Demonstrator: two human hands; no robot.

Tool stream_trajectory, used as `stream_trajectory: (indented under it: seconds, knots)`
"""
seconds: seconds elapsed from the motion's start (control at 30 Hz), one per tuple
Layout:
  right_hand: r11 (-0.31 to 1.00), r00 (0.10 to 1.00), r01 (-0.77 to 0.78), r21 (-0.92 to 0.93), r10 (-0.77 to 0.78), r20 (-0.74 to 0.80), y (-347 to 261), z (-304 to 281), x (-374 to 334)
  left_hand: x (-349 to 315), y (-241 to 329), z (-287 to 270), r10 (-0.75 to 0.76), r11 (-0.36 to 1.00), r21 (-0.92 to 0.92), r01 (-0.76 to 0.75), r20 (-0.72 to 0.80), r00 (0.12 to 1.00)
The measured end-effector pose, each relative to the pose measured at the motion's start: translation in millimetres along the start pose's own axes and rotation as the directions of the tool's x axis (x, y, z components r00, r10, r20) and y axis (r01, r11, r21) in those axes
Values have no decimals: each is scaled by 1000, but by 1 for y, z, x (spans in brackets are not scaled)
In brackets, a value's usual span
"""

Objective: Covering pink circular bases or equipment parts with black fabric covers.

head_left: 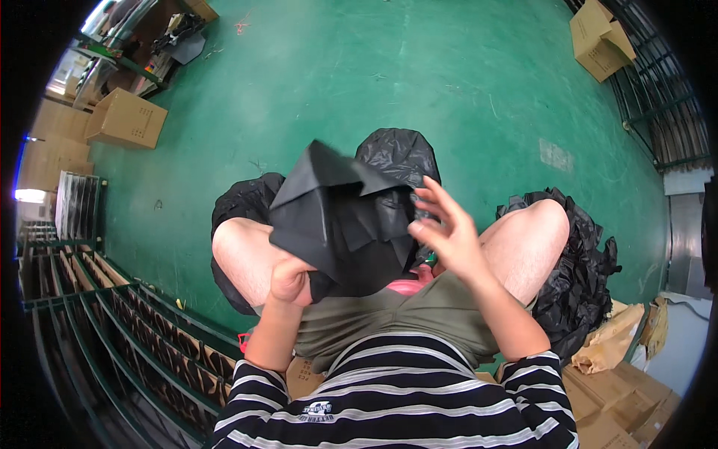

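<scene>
In front of my lap I hold a black, matte, box-like piece of folded sheet material (303,224), tilted, with flaps and an open hollow facing right. Whether it is a bag or a cover I cannot tell. My left hand (290,280) is closed on its lower left edge, the fingers partly hidden behind it. My right hand (449,232) is beside its right edge, thumb and fingers apart; whether the fingertips touch the edge is unclear. Just beyond stands a shiny black plastic bag (400,153). Below the folded piece, a pink object (407,286) shows between my legs.
Black plastic bags lie by my left knee (250,196) and in a heap on the right (576,292). Cardboard boxes stand at left (131,120) and far right (598,45). A dark green metal rack (127,329) runs along the left. Cartons (621,404) lie at lower right.
</scene>
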State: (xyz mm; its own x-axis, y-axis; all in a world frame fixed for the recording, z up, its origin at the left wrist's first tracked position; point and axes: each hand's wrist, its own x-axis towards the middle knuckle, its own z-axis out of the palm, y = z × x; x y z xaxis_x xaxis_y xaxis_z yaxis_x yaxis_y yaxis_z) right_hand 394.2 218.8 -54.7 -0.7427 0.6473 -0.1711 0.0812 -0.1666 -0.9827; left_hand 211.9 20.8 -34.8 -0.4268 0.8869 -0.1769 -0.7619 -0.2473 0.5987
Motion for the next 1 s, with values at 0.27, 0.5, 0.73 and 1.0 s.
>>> stream_trajectory:
  seconds: [0.27,0.5,0.73,1.0]
  knots:
    - [976,981,192,-101,-195,-24,52,50,27,-5,-20,17,-88,995,53,87,18,996]
    - [998,996,64,-11,-63,71,27,6,37,-25,1,-9,71,997,-39,-68,93,993]
    - [982,970,16,-190,31,242,-54,-27,-6,4,6,19,426,422,855,-302,106,898]
    - [979,459,-140,-150,198,866,-93,-49,-1,23,13,34,125,301,790,-534,522,843]
